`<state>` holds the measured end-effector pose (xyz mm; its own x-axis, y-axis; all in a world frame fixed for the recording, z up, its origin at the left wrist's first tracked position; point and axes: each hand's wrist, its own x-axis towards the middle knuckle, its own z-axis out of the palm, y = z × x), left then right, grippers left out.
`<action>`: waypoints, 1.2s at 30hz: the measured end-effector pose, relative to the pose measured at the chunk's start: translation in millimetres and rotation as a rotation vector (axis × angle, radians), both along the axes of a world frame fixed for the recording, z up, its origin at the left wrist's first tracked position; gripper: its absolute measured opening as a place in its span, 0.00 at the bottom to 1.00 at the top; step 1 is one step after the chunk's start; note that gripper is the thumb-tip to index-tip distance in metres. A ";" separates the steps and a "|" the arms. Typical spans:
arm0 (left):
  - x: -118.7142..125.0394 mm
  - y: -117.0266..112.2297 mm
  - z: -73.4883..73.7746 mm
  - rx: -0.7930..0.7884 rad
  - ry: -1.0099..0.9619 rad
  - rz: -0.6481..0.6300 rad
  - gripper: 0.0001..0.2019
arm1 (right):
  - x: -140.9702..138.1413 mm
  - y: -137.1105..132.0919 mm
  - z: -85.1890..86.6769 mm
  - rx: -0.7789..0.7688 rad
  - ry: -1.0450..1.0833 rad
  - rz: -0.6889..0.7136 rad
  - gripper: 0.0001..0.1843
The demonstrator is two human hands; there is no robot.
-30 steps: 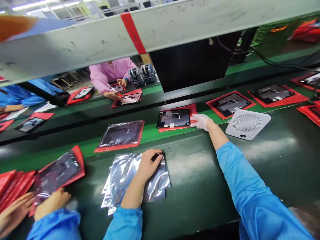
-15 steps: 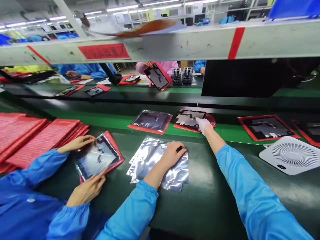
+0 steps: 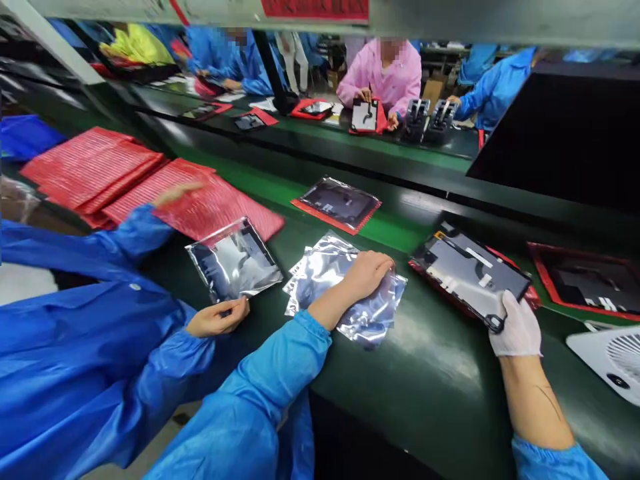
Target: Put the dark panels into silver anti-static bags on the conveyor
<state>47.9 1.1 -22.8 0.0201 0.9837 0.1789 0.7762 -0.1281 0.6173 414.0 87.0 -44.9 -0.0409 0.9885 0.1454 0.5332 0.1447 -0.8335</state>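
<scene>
My left hand (image 3: 364, 275), bare, lies over a fanned stack of shiny clear plastic bags (image 3: 327, 263). Its fingers are bent together at the upper right of the stack; how firmly they grip is hard to see. In a white glove, my right hand (image 3: 515, 325) is closed on the near right corner of a tablet screen panel (image 3: 470, 270). The panel's grey back faces up, with a black border, white patches and a dark flex cable. It is tilted above a red bubble-wrap bag (image 3: 425, 272), which shows along its edges.
A co-worker's hand (image 3: 220, 317) at left holds a bagged panel (image 3: 237, 260); the other reaches over red bubble bags (image 3: 95, 167). Another bagged panel (image 3: 340, 201) lies on the green strip. At right are a panel on red wrap (image 3: 590, 277) and a white fan (image 3: 613, 360).
My right hand has taken the panel from the green strip and brought it nearer, lifted and tilted. My left hand stays on the bags. The co-worker's panel is now in a clear bag.
</scene>
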 end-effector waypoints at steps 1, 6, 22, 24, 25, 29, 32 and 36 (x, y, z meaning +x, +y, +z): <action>-1.0 0.5 -0.4 0.007 -0.022 0.021 0.20 | -6.3 -7.7 1.8 -0.038 0.086 -0.016 0.42; -11.7 4.5 -3.1 0.057 -0.104 0.148 0.23 | -31.3 -24.0 25.3 -0.241 0.294 0.063 0.46; -15.5 1.0 1.4 0.044 -0.038 0.156 0.16 | -28.2 -40.5 48.5 -0.122 0.043 0.370 0.40; -14.7 -0.5 3.2 0.057 -0.037 0.147 0.16 | -23.6 -39.5 51.4 -0.134 0.033 0.374 0.39; -14.1 -1.1 4.2 0.063 -0.039 0.151 0.15 | -21.3 -39.1 52.8 -0.143 0.024 0.371 0.39; -9.6 -3.2 6.8 0.068 -0.043 0.159 0.13 | -18.0 -37.2 54.6 -0.168 -0.013 0.370 0.40; -2.3 -5.8 7.9 0.060 0.004 0.071 0.15 | -29.3 -40.5 48.9 -0.173 -0.034 0.401 0.40; 18.3 -11.5 15.1 0.081 0.090 -0.004 0.17 | -62.8 -59.4 34.7 -0.203 -0.033 0.449 0.35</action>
<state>66.2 -10.4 -7.7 0.0439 0.9659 0.2553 0.8274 -0.1784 0.5325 351.2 27.6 -10.2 -0.4705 0.8805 -0.0570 0.4818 0.2022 -0.8526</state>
